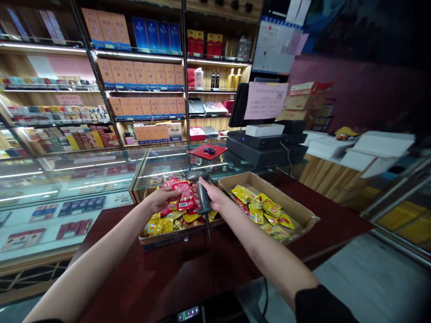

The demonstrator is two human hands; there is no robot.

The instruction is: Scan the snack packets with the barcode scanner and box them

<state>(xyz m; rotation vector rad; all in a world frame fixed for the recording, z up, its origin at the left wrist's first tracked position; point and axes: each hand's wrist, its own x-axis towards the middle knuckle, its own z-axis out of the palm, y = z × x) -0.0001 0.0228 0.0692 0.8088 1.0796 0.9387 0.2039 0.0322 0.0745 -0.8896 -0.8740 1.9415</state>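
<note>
My left hand (pixel 162 199) is closed on a red snack packet (pixel 186 196), its fingers at the packet's left edge. In my right hand (pixel 213 196) is a dark barcode scanner (pixel 203 199), held upright by its handle, with its head close to the packet. Both hands are above a cardboard box (pixel 161 241) of yellow and red packets. To the right, a second cardboard box (pixel 305 224) holds several yellow packets (pixel 257 208).
The boxes stand on a dark red counter (pixel 151 278). Behind are a glass display case (pixel 161 166), a red mouse pad (pixel 202 154) and a cash drawer (pixel 256 150) below a monitor (pixel 238 105). A cable hangs from the scanner. A phone (pixel 190 314) lies at the bottom edge.
</note>
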